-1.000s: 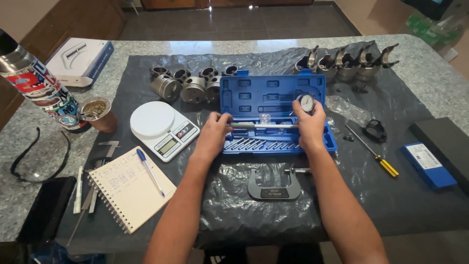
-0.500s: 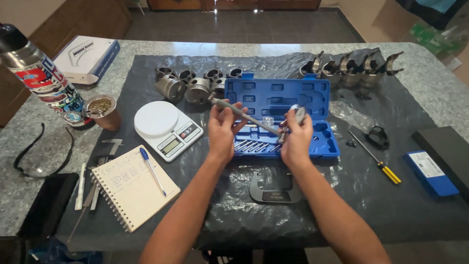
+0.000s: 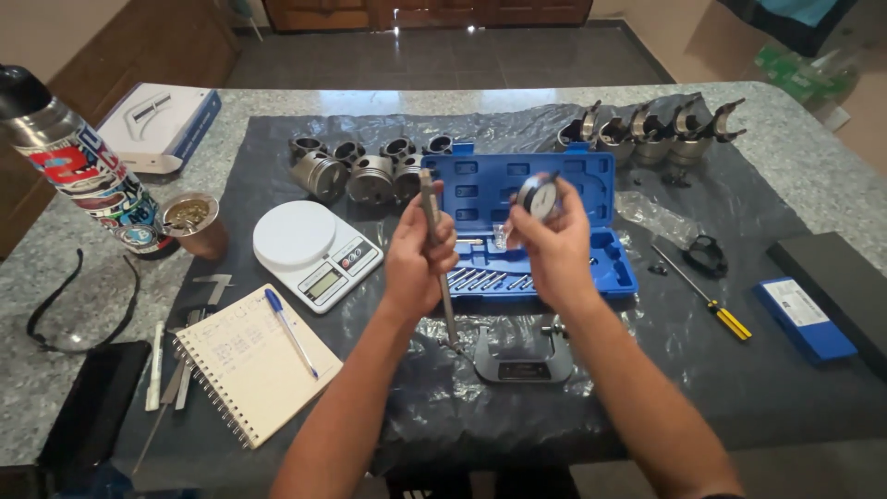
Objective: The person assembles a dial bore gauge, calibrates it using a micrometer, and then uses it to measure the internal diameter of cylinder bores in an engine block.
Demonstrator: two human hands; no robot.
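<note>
Micrometer (image 3: 520, 356) in grey lies nearest the counter's front edge, on the black plastic sheet (image 3: 767, 370), just below both raised hands. Left of it a spiral notebook (image 3: 249, 365) carries a blue pen (image 3: 290, 331), with a dark phone (image 3: 92, 416) at the front left corner. The left hand (image 3: 416, 263) is clenched around a long metal gauge rod (image 3: 434, 249), held nearly upright, its lower tip close above the micrometer. The right hand (image 3: 554, 245) pinches a round dial indicator (image 3: 537, 196) between fingers and thumb, face toward the camera. Behind the hands sits the open blue tool case (image 3: 591, 185), mid-counter. A white kitchen scale (image 3: 316, 251) stands to its left, a yellow-handled screwdriver (image 3: 704, 294) to its right. Pistons (image 3: 370, 176) line the sheet's far edge, and a stickered bottle (image 3: 83, 176) stands at the left edge.
</note>
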